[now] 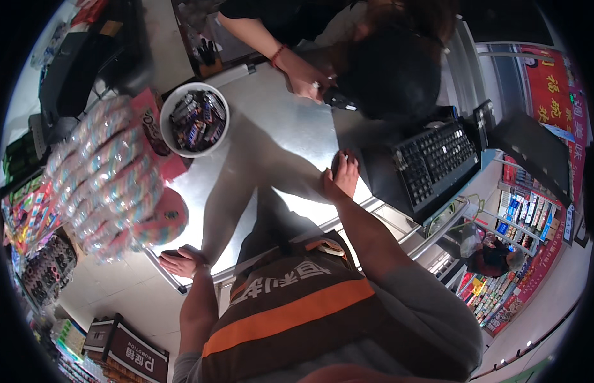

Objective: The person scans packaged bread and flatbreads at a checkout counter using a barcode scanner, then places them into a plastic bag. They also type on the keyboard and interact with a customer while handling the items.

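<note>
Both my hands rest on a metal-topped counter (pixel 292 129) and hold nothing. Palm down, my left hand (pixel 181 261) lies at the near left corner, below large plastic-wrapped multicoloured swirled sweets (pixel 110 177). My right hand (pixel 344 177) leans on the right side of the top, fingers stretched forward, with a dark patch at the fingertips that looks like shadow. Just right of it is a black keyboard (pixel 436 158). Farther off on the left stands a white tub (pixel 166 129) of small wrapped chocolate bars (pixel 199 122), some of them Snickers.
Across the counter a person (pixel 392 67) bends forward; their hand (pixel 304 84) with a red bracelet is by a small dark object (pixel 342 102). A dark monitor-like panel (pixel 534 148) stands right. Stocked shelves (pixel 526 220) and another person (pixel 491 261) are beyond. A promotion stand (pixel 134 354) stands lower left.
</note>
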A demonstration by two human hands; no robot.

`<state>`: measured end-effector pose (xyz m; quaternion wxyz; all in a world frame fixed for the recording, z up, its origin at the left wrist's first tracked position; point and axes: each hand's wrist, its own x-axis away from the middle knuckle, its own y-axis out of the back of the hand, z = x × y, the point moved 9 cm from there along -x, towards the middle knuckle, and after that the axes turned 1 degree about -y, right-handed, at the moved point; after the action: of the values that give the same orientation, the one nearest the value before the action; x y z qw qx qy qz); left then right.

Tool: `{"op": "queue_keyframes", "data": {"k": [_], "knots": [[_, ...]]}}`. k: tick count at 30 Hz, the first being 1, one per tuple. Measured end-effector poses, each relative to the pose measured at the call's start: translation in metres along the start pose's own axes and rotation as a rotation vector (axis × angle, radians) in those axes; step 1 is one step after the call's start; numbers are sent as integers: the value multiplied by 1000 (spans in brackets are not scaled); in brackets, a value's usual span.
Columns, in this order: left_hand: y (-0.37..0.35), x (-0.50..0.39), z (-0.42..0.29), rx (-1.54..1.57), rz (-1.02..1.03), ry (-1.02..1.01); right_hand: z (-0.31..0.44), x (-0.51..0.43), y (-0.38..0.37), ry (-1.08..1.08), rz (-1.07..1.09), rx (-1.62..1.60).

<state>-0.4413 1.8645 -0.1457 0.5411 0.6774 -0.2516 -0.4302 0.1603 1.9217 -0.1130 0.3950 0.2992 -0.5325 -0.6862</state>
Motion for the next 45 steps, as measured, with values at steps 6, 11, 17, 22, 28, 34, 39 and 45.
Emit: {"op": "queue_keyframes", "data": {"k": [6,11,17,22,28,34,39,45], "knots": [[-19,8,21,-16,-11,-134,6,-7,2,61,3,-2],[-49,18,56,-125,176,-85,3,-8,-1,55,56,-22],[-55,20,71,-178,281,-7,9,-12,1,115,80,17],[-58,17,73,-214,337,7,8,-13,1,71,112,52],[-54,17,77,-148,290,-18,10,-13,1,98,115,17],[-36,3,40,-186,226,-56,6,-13,0,83,126,48],[-16,2,4,-283,169,-229,5,-12,0,71,134,46],[-44,10,57,-186,326,-59,8,-11,-1,117,92,-2]]}}
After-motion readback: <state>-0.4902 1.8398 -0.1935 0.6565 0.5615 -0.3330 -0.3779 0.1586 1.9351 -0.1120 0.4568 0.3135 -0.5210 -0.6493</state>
